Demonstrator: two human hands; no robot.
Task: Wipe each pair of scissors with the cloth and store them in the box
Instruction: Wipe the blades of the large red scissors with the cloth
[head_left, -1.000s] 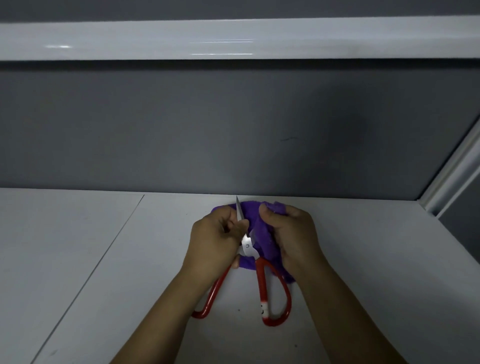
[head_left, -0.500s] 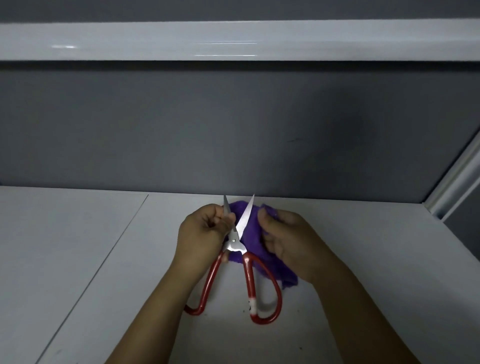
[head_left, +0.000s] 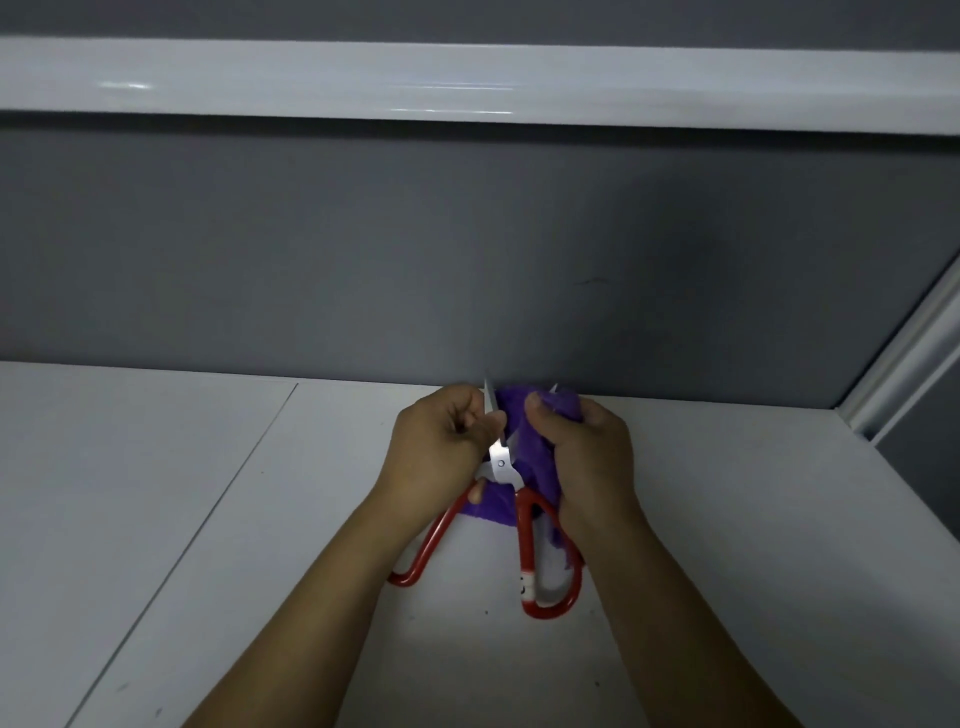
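Single head-mounted wide-angle view, facing forward and downward, close above the table (head_left: 156, 519). The grey partition wall (head_left: 363, 249) fills the upper frame.

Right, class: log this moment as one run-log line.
step: wiping blades | left hand: pinches scissors blade | right hand: grips purple cloth on other blade

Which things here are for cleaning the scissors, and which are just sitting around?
For the job: red-handled scissors, purple cloth, left hand gripping a blade, right hand holding the cloth.
Just there: white table, grey wall, white rail.
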